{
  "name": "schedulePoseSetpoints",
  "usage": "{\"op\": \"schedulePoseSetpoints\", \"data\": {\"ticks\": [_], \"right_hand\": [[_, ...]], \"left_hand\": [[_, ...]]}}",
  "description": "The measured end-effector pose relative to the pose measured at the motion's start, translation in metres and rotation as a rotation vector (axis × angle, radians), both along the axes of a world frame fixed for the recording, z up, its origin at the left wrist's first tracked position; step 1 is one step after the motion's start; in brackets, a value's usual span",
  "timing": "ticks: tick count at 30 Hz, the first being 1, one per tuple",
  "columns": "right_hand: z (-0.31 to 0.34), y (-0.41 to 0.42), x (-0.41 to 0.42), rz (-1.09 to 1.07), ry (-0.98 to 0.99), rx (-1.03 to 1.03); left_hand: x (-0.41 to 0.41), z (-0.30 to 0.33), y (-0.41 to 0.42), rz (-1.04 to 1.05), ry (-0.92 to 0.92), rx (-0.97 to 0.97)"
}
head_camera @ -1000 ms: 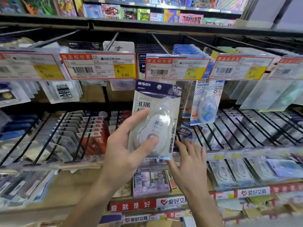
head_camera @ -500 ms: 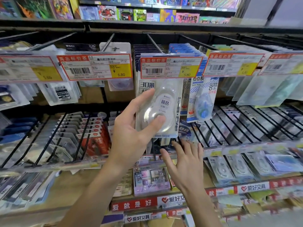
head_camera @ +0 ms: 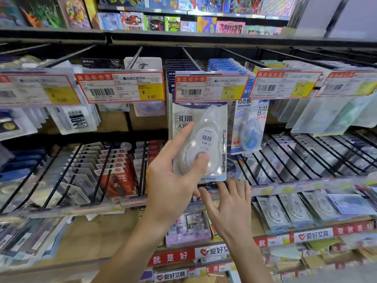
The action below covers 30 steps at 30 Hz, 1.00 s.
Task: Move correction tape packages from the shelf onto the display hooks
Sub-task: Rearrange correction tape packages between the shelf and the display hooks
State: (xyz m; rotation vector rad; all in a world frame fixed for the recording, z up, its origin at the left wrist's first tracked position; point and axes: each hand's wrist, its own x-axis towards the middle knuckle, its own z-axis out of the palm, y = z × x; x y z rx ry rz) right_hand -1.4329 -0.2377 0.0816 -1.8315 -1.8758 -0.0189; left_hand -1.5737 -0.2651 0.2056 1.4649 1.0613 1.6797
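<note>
Fingers (head_camera: pixel 201 160) of the left hand (head_camera: pixel 173 180) pinch the correction tape package (head_camera: pixel 201 139) at frame centre, its top tucked behind the price tag (head_camera: pixel 211 87). The right hand (head_camera: pixel 230 205) spreads loosely below. Its hang hole must meet the display hook (head_camera: pixel 190 58) squarely before pushing.

You have one view only, from the camera on your head, so no second view shares any part of it. It faces forward and slightly down at the store's display hooks (head_camera: pixel 189 58) and price tags (head_camera: pixel 211 88), close in, with the wide lens bowing the upper shelf (head_camera: pixel 204 38). Your left hand (head_camera: pixel 173 180) and right hand (head_camera: pixel 230 205) reach in from the bottom edge.
</note>
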Motion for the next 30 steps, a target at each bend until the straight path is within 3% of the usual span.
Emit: {"op": "schedulePoseSetpoints", "data": {"ticks": [15, 24, 30], "right_hand": [[-0.003, 0.0, 0.0, -0.005, 0.003, 0.029], [-0.004, 0.002, 0.0, -0.022, -0.008, 0.036], [-0.006, 0.002, 0.001, -0.011, -0.004, 0.05]], "left_hand": [[0.004, 0.007, 0.0, -0.049, -0.118, -0.026], [0.001, -0.005, 0.0, -0.023, -0.047, -0.05], [0.004, -0.007, 0.003, 0.203, -0.135, 0.03]]}}
